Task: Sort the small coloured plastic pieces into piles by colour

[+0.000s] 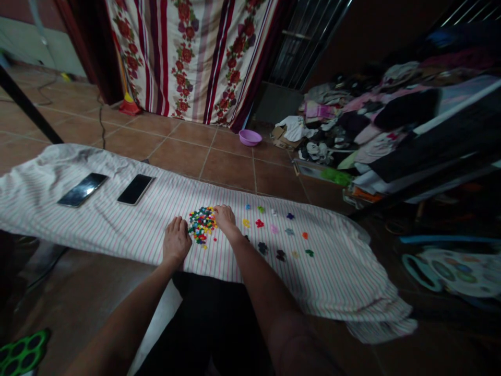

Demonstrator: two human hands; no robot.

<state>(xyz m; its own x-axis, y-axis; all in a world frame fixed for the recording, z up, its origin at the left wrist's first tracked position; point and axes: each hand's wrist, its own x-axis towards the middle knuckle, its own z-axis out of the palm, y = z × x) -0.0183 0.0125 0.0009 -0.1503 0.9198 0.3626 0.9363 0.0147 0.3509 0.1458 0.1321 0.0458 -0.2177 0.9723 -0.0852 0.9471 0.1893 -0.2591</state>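
A mixed heap of tiny coloured pieces (pixel 201 222), like small beads or bricks, lies on a striped cloth (pixel 156 230). My left hand (pixel 177 241) rests flat on the cloth at the heap's left edge, holding nothing. At the heap's right edge is my right hand (pixel 225 216), its fingers curled and pressed together at the pieces; whatever is between the fingertips is too small to make out. To the right sit little single-colour groups, among them red pieces (pixel 259 223), yellow pieces (pixel 246 223), black pieces (pixel 262 248) and orange pieces (pixel 305 236). My right forearm partly covers one dark group.
Two phones (pixel 135 189) lie on the cloth's left part. Beyond the cloth, a purple basin (pixel 250 138) stands on the tiled floor before a flowered curtain (pixel 188 57). Piled clothes (pixel 352 115) fill the right side. A green holed object (pixel 25 351) shows at lower left.
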